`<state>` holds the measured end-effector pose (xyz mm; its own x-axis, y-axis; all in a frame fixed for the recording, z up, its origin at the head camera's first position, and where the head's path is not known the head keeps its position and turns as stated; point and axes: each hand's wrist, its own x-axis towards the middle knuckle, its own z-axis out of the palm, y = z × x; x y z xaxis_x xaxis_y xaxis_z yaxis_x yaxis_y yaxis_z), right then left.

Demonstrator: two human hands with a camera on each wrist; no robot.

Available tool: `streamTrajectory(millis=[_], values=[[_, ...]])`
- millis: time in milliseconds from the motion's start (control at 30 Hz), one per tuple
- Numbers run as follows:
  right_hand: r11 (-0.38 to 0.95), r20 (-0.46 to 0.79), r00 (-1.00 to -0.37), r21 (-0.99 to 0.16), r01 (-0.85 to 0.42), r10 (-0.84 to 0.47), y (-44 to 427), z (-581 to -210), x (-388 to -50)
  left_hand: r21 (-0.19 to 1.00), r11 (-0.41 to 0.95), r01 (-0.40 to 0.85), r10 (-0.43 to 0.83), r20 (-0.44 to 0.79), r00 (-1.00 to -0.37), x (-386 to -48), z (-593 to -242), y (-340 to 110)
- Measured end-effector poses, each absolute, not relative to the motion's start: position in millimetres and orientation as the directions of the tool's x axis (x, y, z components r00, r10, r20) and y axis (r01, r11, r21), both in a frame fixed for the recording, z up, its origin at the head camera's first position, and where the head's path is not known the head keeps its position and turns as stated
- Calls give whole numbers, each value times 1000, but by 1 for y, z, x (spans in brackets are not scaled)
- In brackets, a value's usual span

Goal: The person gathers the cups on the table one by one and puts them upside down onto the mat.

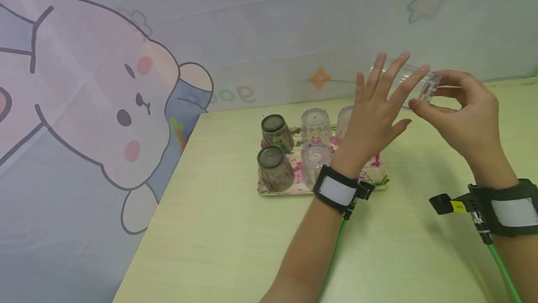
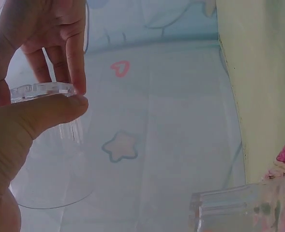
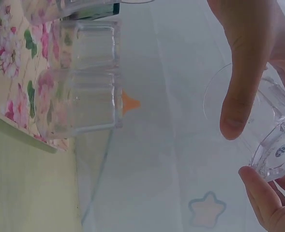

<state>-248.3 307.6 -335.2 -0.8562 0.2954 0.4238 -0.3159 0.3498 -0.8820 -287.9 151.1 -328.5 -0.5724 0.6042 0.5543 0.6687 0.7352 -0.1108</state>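
Observation:
A clear drinking glass [image 1: 429, 87] is raised above the table, tilted, its thick faceted base toward my right hand [image 1: 479, 111]. That hand pinches the base edge between thumb and fingers, as the left wrist view also shows. My left hand [image 1: 378, 107] is beside the glass, fingers straight and spread across its front in the head view. In the right wrist view the left thumb [image 3: 241, 96] crosses before the glass wall; whether it touches cannot be told. Below stands a flowered tray [image 1: 294, 190] bearing upside-down glasses: dark grey-green glasses [image 1: 275, 172] at left, clear glasses [image 1: 316, 160] beside them.
My left forearm and hand hide the tray's right part. The pale yellow table [image 1: 218, 228] reaches out around the tray. A printed cloth [image 1: 269, 37] hangs behind the table's back edge. Green cables [image 1: 336, 251] run from the wrist straps.

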Motion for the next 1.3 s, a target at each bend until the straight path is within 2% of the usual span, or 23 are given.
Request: streamTrajectory(millis=[300, 467, 900, 1300], values=[[347, 416, -864, -884, -313, 282, 306, -335, -248, -124, 766, 630, 577, 565, -590, -292, -333, 152], [392, 422, -863, -870, -300, 277, 306, -336, -248, -119, 765, 632, 568, 587, -577, -294, -334, 151], [410, 430, -861, -861, -301, 271, 307, -336, -248, -146, 778, 612, 551, 628, -550, -294, -334, 150], [433, 422, -873, -853, -290, 245, 305, -336, -247, -108, 769, 631, 530, 658, -534, -294, -336, 148]])
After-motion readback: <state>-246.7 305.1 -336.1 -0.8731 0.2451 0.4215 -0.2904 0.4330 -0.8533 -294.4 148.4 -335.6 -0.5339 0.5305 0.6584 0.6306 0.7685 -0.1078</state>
